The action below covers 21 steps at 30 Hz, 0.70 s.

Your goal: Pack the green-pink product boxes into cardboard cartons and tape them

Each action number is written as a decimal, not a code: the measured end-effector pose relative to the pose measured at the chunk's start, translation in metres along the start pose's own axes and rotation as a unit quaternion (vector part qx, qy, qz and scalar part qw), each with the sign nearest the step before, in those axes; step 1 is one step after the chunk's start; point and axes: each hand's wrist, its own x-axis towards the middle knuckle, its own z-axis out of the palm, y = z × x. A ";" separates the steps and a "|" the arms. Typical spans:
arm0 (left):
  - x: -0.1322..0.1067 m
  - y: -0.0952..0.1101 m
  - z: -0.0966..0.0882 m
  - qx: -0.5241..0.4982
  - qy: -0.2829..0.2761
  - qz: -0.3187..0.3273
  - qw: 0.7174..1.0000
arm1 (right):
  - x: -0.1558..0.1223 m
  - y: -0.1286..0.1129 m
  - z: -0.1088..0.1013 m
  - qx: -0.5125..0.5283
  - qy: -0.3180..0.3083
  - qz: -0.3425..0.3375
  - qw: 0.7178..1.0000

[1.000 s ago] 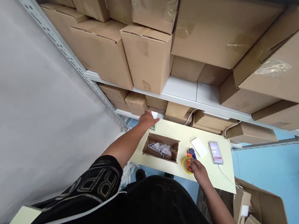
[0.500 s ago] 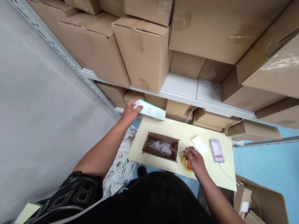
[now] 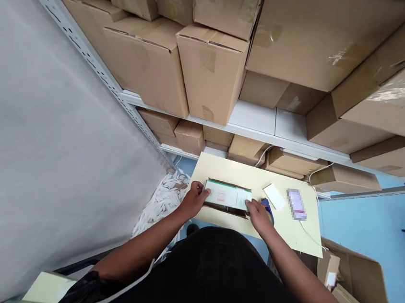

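Observation:
A long white-and-green box lies level over the opening of a brown cardboard box. My left hand grips its left end, thumb on top. At the right end my right hand holds it with the fingers closed on the edge. The white-and-green box covers most of the carton's opening, so what lies inside is mostly hidden. Just beyond my right hand sits a tape dispenser, blue and partly covered by the hand.
The pale yellow table carries a white slab-like object and a blurred phone-like device with a cable. Shelving full of cardboard boxes rises behind. Paper strips cover the floor at left; an open carton stands at right.
My left hand has brought the white-and-green box from the table's far left down over the brown carton. My right hand has moved from beside the tape onto the box's right end.

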 end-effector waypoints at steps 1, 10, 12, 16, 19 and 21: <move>0.001 -0.004 -0.001 0.018 -0.009 0.008 1.000 | -0.003 0.001 0.002 -0.002 -0.002 0.005 1.000; 0.020 -0.036 0.005 0.130 -0.026 0.002 0.991 | 0.011 0.015 0.022 -0.086 -0.021 0.036 0.995; 0.024 -0.040 0.008 0.135 -0.020 0.001 0.991 | 0.016 0.016 0.024 -0.119 -0.013 0.030 0.992; 0.024 -0.037 0.012 0.137 0.000 0.007 0.991 | 0.018 0.018 0.022 -0.128 0.034 0.011 0.991; 0.018 -0.034 0.017 0.118 -0.006 0.023 0.993 | 0.017 0.023 0.018 -0.080 0.087 -0.007 0.993; 0.014 -0.035 0.023 0.116 -0.023 0.023 0.993 | 0.017 0.028 0.015 -0.053 0.129 -0.026 0.990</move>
